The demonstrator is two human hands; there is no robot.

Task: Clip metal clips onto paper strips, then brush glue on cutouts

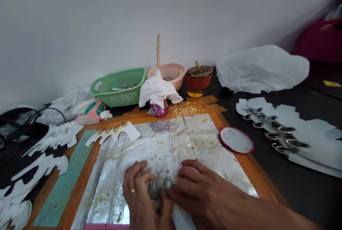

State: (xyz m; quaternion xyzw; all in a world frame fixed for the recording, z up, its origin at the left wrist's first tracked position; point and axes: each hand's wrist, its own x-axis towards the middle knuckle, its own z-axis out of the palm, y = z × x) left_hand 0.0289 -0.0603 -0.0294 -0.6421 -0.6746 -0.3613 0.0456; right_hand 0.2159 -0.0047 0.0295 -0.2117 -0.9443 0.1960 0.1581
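My left hand (143, 198), with a gold band on one finger, is closed in a pinch around a shiny metal ring (153, 188) with a dark part. Close beside it my right hand (197, 187) pinches a second metal ring (168, 183); its fingertips partly cover it. The fingers of both hands nearly meet. A white strip (184, 219) shows below them, partly under my right hand. Beneath lies a stained, shiny sheet (133, 158). Farther left rests a scalloped white card (130, 131) with several metal rings along its edge.
Behind the sheet stand a green basket (114, 98), a pink bowl (177, 71), a cloth-draped can (159, 110) with a stick, and an amber jar (196, 82). A red-rimmed lid (236, 140) lies right, near white cards with rings (283, 128). White cut-outs (58, 135) lie left.
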